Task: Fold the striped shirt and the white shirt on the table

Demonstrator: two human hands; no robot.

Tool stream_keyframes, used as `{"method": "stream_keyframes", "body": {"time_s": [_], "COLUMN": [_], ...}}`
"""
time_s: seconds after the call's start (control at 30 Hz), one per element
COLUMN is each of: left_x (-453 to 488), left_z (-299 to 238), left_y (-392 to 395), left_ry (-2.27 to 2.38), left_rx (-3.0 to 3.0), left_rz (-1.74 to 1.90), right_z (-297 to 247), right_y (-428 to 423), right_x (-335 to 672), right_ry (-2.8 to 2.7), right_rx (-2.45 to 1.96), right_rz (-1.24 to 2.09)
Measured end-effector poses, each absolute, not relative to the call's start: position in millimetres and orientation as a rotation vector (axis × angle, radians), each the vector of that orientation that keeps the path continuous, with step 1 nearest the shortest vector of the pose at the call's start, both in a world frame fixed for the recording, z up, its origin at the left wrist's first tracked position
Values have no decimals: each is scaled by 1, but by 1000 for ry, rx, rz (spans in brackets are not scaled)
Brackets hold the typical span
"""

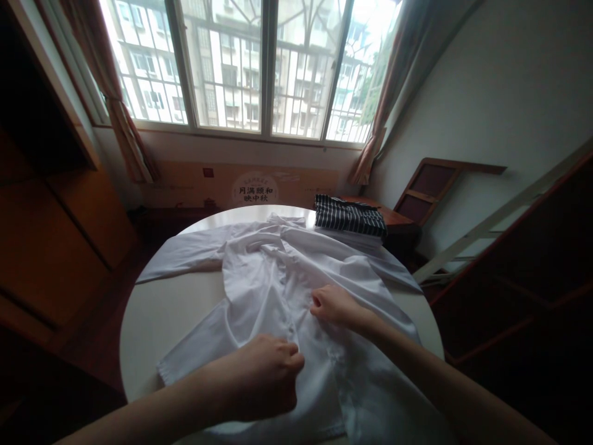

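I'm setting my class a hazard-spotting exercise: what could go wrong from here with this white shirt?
The rumpled white shirt could crease further if the left hand or right hand bears down. One sleeve reaches the rim of the round table and might slip off. A tug could also disturb the folded striped cloth close to the shirt.

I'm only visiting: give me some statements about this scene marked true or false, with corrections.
1. A white shirt lies on a round table. True.
2. The striped cloth sits at the left of the table. False: the striped cloth is at the right, toward the window.
3. The right hand is closer to the window than the left hand. True.
4. Both hands are flat, fingers straight. False: the fingers of both hands are curled.
5. Curtains hang at both sides of the window. True.
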State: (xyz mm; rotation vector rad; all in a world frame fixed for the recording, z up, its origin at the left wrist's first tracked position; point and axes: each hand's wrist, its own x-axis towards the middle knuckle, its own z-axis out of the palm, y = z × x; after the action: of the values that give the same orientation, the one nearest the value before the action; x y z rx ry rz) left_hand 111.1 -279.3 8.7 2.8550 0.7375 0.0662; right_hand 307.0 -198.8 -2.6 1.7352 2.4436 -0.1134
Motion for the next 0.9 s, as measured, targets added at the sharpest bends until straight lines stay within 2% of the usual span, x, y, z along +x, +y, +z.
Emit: {"method": "stream_keyframes", "body": {"time_s": [0.13,0.2,0.4,0.67,0.77,0.9], "left_x": [105,105,107,107,107,107], "left_z": [28,29,-11,-58,-57,-53], "left_y": [-273,-257,-182,-158,-163,-166], "left_ry": [329,291,1142,1371,1393,1382], "left_rx": [2664,2548,2702,2811,2799,2780], "left_rz": [65,39,540,439,458,458], "right_z": [-6,-7,-12,-4,1,7], "right_y": [-192,-189,-179,-151,-140,-127], "right_x": [307,303,286,284,287,287], "right_ry": [2483,2489,2442,2317,2331,2360], "right_rx": [1793,1819,1889,1807,1832,1938], "right_rz": [-130,-73,127,-35,-269,-981]}}
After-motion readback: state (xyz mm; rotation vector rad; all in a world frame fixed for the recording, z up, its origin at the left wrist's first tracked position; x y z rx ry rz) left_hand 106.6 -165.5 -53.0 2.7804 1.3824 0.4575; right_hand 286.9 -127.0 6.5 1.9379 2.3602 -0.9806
